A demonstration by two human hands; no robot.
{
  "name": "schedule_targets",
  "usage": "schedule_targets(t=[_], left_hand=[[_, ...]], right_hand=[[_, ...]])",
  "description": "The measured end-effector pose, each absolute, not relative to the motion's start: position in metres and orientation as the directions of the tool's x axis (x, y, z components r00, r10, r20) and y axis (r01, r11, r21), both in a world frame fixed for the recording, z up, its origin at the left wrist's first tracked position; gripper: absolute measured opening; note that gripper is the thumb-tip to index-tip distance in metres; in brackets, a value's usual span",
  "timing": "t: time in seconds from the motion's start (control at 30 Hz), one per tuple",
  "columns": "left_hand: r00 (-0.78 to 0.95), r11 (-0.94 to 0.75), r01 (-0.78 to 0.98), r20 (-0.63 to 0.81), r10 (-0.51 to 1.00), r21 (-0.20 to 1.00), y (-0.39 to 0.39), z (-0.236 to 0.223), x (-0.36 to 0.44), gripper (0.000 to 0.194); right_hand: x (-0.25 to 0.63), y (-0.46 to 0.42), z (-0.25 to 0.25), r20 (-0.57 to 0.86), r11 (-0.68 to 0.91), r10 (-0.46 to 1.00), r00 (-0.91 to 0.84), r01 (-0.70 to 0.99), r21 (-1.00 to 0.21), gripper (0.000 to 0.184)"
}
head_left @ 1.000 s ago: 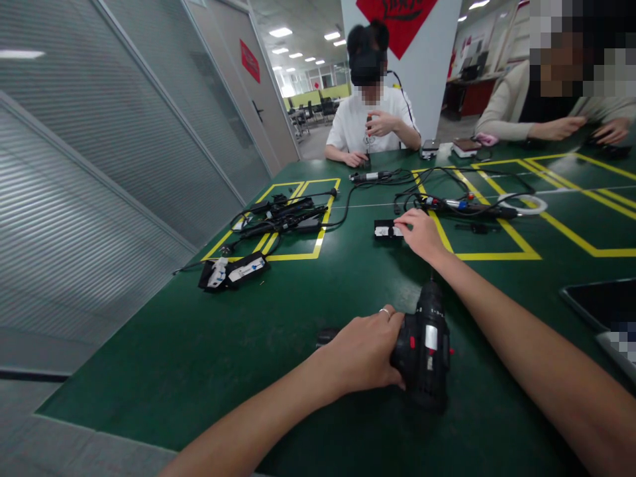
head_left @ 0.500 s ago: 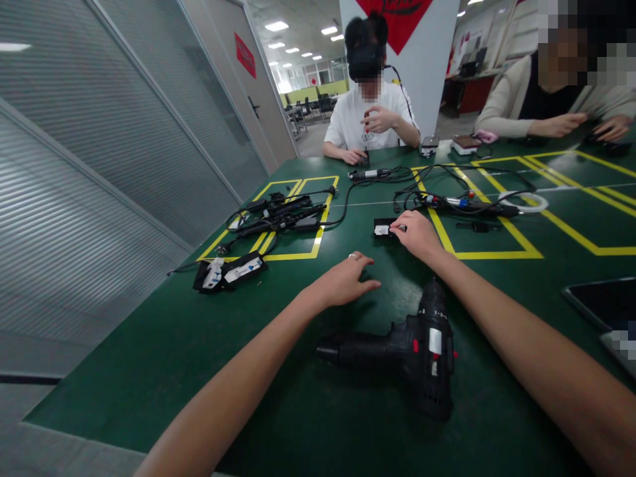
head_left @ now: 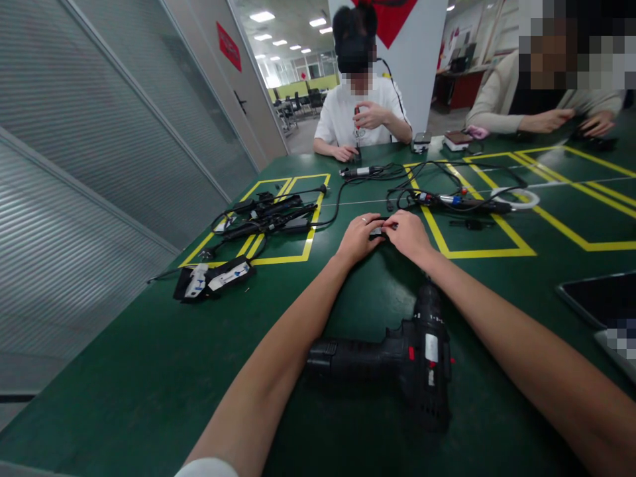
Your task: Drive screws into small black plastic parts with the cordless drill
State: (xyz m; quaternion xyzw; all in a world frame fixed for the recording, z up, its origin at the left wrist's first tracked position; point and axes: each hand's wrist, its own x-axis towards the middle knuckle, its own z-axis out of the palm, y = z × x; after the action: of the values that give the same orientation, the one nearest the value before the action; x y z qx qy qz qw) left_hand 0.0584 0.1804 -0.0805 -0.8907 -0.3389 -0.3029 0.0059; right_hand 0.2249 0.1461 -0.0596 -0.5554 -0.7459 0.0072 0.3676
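A small black box with a white inside (head_left: 376,231) lies on the green table, mostly covered by my fingers. My left hand (head_left: 360,241), with a ring on one finger, closes around its left side, thumb at the near edge and fingers at the far edge. My right hand (head_left: 410,236) is pinched at the box's right side; whatever lies between its fingertips is too small and hidden to make out. Nearer to me, a black cordless drill (head_left: 423,361) lies on its side between my forearms, its chuck pointing away.
Black cabled devices (head_left: 271,217) lie piled inside yellow tape at left. Open black cases with white inserts (head_left: 229,275) sit before them. More cables and a tool (head_left: 460,201) lie at right, near a dark tablet-like slab (head_left: 601,298). Across the table, a person (head_left: 365,109) holds a screwdriver; another sits right.
My left hand has moved forward and right from above the table onto the small black box. My right hand stays pinched at the box. The view has shifted slightly.
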Motion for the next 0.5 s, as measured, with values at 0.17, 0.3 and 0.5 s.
schedule_targets(t=[0.17, 0.3, 0.5], left_hand=[[0.563, -0.737, 0.655, 0.543, 0.622, 0.166, 0.1756, -0.0807, 0.0604, 0.041], [0.545, -0.704, 0.694, 0.531, 0.649, 0.148, 0.1727, -0.0807, 0.0631, 0.038], [0.547, -0.699, 0.706, 0.537, 0.643, 0.118, 0.1712, -0.0817, 0.0635, 0.042]], right_hand=[[0.2211, 0.1459, -0.0600, 0.538, 0.351, 0.840, -0.066, 0.823, -0.446, 0.013], [0.2199, 0.1459, -0.0614, 0.554, 0.336, 0.832, -0.019, 0.811, -0.478, 0.012], [0.2213, 0.1463, -0.0617, 0.521, 0.308, 0.852, 0.056, 0.751, -0.584, 0.011]])
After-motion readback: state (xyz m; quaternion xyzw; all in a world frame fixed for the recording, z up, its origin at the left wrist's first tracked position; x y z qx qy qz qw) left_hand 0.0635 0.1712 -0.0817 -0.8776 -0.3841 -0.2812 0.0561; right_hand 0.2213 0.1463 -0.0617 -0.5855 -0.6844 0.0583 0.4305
